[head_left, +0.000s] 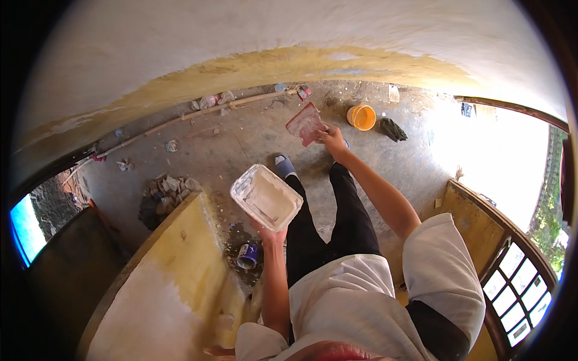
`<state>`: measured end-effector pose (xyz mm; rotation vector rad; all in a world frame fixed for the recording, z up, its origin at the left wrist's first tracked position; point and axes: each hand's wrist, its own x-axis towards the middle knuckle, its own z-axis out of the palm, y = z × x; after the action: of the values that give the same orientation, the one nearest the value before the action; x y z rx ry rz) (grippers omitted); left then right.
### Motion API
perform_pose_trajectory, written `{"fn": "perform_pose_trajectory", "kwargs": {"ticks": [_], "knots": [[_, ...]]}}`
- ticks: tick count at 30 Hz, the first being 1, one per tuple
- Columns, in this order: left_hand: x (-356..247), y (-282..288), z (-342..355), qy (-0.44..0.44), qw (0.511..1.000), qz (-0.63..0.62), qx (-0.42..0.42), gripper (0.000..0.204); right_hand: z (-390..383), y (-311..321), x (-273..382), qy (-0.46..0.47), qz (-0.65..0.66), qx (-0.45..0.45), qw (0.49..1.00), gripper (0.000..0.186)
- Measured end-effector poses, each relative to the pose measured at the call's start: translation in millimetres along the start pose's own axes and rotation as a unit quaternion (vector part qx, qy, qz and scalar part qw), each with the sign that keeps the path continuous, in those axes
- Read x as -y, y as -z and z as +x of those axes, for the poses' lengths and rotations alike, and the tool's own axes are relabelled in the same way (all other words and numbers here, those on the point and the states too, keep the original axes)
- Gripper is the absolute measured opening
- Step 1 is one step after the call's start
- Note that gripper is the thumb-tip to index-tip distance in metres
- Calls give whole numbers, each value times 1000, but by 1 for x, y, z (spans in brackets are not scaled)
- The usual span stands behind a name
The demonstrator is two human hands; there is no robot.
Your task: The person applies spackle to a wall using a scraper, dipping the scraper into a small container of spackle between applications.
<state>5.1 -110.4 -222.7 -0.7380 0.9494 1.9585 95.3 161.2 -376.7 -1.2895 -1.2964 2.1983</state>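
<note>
My left hand (268, 231) grips a white rectangular tub (253, 195) from below, its inside coated with pale cream paste. My right hand (328, 136) is closed on a flat red scraper (302, 122) smeared with white, held out above and to the right of the tub. Under the hands are my dark trousers (352, 216) and blue slippers (283, 164). Beyond the scraper, to its right, an orange bucket (362, 124) sits on the concrete floor beside a dark crumpled bag (392, 129).
A patchy yellow wall (289, 60) curves across the top, with pipes (192, 115) along its foot. A yellow half-wall (162, 277) stands at lower left, near crumpled sacks (165, 198) and a purple can (247, 256). A bright doorway (494, 156) and paned wooden door (512, 289) are at right.
</note>
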Motion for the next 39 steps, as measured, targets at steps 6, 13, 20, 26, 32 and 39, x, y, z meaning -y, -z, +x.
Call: {"fn": "perform_pose_trajectory", "kwargs": {"ticks": [6,13,20,26,32,39], "knots": [[-24,-55,-28,-5,985,82,149,65,-131,10,128,68,5,45,997,33],[-45,-89,-12,-7,961,147,232,62,-222,-40,243,193,15,36,980,13],[-42,-160,-61,-4,921,201,333,80,-284,-75,304,279,-251,-44,926,13],[-39,-193,-97,58,910,243,332,88,-297,-75,301,335,-334,-101,875,17],[-21,-191,-95,64,888,267,369,88,-294,-84,281,321,-312,-59,892,18],[-13,-180,-80,100,907,221,345,85,-294,-92,276,359,-323,-33,875,17]]}}
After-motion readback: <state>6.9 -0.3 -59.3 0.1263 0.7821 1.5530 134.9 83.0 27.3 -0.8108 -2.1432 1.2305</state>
